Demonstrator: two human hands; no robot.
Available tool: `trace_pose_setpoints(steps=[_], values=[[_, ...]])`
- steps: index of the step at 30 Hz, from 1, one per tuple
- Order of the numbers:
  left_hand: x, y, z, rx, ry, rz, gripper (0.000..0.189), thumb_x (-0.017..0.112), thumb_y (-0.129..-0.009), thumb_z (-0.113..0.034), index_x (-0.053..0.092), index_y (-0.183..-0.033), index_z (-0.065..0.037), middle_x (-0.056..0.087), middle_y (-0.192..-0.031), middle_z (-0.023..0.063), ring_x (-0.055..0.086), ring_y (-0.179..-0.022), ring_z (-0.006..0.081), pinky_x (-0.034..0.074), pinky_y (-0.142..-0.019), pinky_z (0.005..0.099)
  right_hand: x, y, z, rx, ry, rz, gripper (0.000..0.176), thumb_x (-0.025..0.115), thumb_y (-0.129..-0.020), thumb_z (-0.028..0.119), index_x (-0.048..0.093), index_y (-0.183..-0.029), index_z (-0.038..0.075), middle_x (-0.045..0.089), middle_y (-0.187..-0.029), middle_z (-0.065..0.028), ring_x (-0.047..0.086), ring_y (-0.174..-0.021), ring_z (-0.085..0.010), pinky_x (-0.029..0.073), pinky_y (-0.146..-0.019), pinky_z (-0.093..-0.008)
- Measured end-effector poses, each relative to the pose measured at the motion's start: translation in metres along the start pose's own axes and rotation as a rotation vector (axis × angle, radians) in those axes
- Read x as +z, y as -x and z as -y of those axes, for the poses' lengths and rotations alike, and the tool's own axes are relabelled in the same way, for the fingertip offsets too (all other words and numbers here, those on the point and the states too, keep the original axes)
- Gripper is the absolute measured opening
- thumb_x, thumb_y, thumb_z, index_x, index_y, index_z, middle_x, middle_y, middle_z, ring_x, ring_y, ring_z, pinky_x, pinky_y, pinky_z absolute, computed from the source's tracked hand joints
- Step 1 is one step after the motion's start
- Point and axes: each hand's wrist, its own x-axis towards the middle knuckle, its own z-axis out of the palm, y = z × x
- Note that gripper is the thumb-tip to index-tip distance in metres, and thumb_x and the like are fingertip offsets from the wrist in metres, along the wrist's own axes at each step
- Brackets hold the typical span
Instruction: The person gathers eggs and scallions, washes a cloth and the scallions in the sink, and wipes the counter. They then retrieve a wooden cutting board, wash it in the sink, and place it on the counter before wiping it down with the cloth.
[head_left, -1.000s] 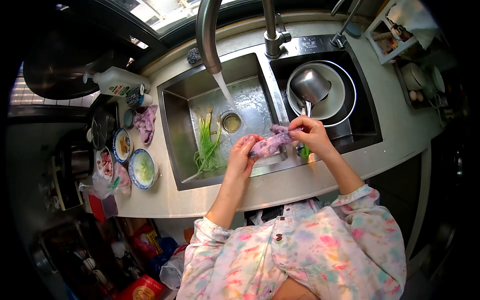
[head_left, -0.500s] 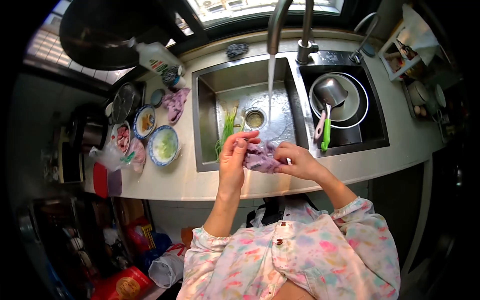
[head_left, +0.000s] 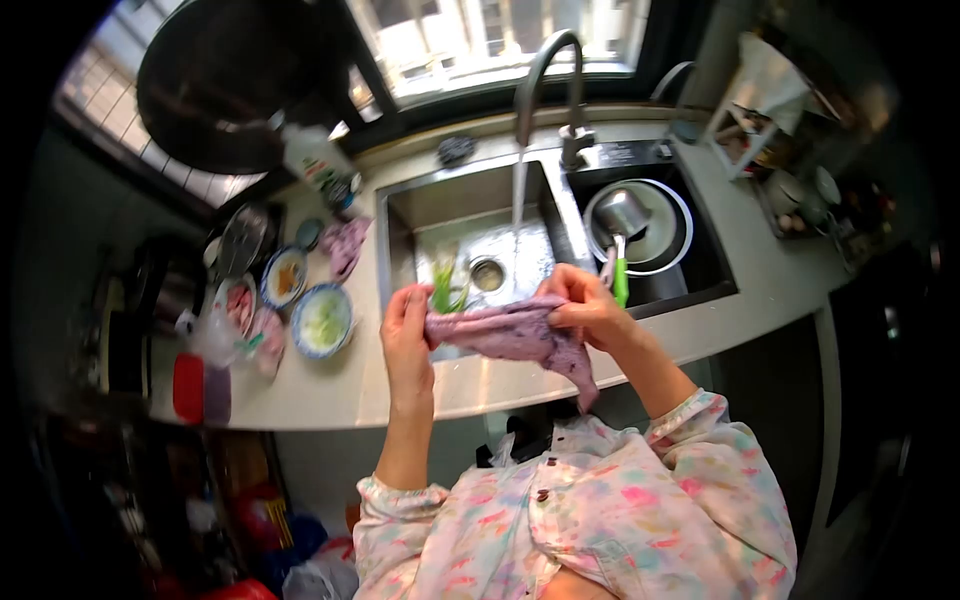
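Note:
A purple dishcloth (head_left: 505,330) is stretched between my two hands, above the front edge of the sink. My left hand (head_left: 408,325) pinches its left end. With thumb and fingers, my right hand (head_left: 588,308) grips the cloth near its right side, and a loose corner hangs below. Behind the cloth is the left sink basin (head_left: 410,225), where water runs from the curved faucet (head_left: 524,110). Green onions (head_left: 447,285) lie in that basin, partly hidden by the cloth.
In the right basin sit a white bowl (head_left: 682,225) and a metal pot (head_left: 620,212). Left on the counter are a bowl of pale green slices (head_left: 323,320), a dish of meat (head_left: 238,300), a second purple cloth (head_left: 345,247) and a red box (head_left: 188,388).
The bunched cloth has been spread out between my hands. My left hand has moved left, away from the right one. The view has shifted, showing more of the window.

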Motion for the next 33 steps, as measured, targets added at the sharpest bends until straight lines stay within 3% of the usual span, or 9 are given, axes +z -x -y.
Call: trace_pose_setpoints(steps=[3,6,9,11,13,17,18,23,33], values=[[0.032,-0.001,0.01,0.07,-0.02,0.056,0.014,0.052,-0.091,-0.019,0.059,-0.091,-0.007,0.048,-0.073,-0.0049,0.046,-0.063,0.0027,0.037,-0.054,0.0164,-0.027,0.012,0.013,-0.242,0.55,-0.098,0.017,0.062,-0.069,0.0,0.046,-0.076,0.004,0.049,-0.075,-0.0005,0.046,-0.069,-0.0086,0.04,-0.061,-0.0236],[0.057,-0.011,0.024,0.011,0.133,0.286,0.016,0.052,-0.092,-0.02,0.058,-0.092,-0.006,0.05,-0.076,-0.0036,0.047,-0.066,0.0036,0.039,-0.062,0.0175,-0.049,0.041,0.05,-0.132,0.737,-0.225,0.021,0.061,-0.07,-0.007,0.045,-0.076,0.004,0.054,-0.085,-0.0019,0.049,-0.072,-0.0051,0.043,-0.063,-0.0192],[0.101,-0.013,0.018,-0.097,0.203,0.376,0.017,0.053,-0.091,-0.022,0.057,-0.094,-0.006,0.051,-0.077,-0.0029,0.047,-0.066,0.0039,0.039,-0.061,0.0173,-0.079,0.061,0.079,-0.148,0.733,-0.333,0.018,0.057,-0.068,-0.008,0.045,-0.073,0.005,0.057,-0.091,-0.0052,0.052,-0.076,-0.007,0.044,-0.068,-0.0213],[0.133,-0.021,0.018,-0.101,0.215,0.457,0.017,0.051,-0.092,-0.023,0.057,-0.095,-0.006,0.05,-0.075,-0.0043,0.043,-0.06,0.0022,0.034,-0.052,0.0167,-0.099,0.065,0.102,-0.397,0.857,-0.314,0.016,0.058,-0.067,-0.004,0.045,-0.072,0.003,0.061,-0.092,-0.0078,0.052,-0.076,-0.0084,0.044,-0.07,-0.0233],[0.174,-0.027,0.013,-0.116,0.202,0.503,0.018,0.05,-0.093,-0.025,0.058,-0.094,-0.008,0.047,-0.07,-0.0067,0.033,-0.051,-0.001,0.022,-0.042,0.0164,-0.127,0.07,0.125,-0.376,0.569,-0.271,0.019,0.058,-0.07,-0.004,0.041,-0.07,0.006,0.061,-0.102,-0.0135,0.055,-0.089,-0.0124,0.043,-0.082,-0.0255],[0.258,-0.048,0.014,-0.21,0.201,0.544,0.02,0.048,-0.094,-0.024,0.054,-0.1,-0.007,0.049,-0.076,-0.0034,0.046,-0.058,0.0025,0.037,-0.049,0.0156,-0.166,0.077,0.172,-0.316,0.469,-0.355,0.02,0.061,-0.077,0.0,0.042,-0.075,0.007,0.061,-0.092,-0.0101,0.054,-0.082,-0.0103,0.044,-0.075,-0.0234],[0.272,-0.057,0.014,-0.239,0.262,0.61,0.019,0.047,-0.094,-0.021,0.053,-0.102,-0.005,0.054,-0.09,0.0012,0.054,-0.077,0.0087,0.046,-0.069,0.0232,-0.179,0.076,0.181,-0.323,0.467,-0.411,0.02,0.062,-0.077,0.001,0.044,-0.076,0.007,0.06,-0.089,-0.0074,0.053,-0.08,-0.009,0.044,-0.073,-0.0224],[0.361,-0.105,-0.015,-0.146,0.42,0.712,0.031,0.055,-0.088,-0.012,0.045,-0.116,-0.004,0.056,-0.103,0.0105,0.059,-0.093,0.0199,0.05,-0.083,0.0324,-0.238,0.043,0.237,-0.56,0.384,-0.569,0.016,0.065,-0.077,0.001,0.05,-0.078,0.007,0.054,-0.079,0.0008,0.05,-0.072,-0.0051,0.043,-0.066,-0.0185],[0.463,-0.184,-0.04,0.037,0.396,0.55,0.049,0.051,-0.083,0.007,0.032,-0.127,-0.006,0.056,-0.108,0.0142,0.06,-0.096,0.0239,0.053,-0.084,0.0359,-0.307,-0.062,0.308,-0.794,0.189,-0.619,0.019,0.067,-0.081,0.009,0.048,-0.082,0.008,0.05,-0.075,0.0013,0.048,-0.066,-0.0063,0.042,-0.06,-0.0189]])
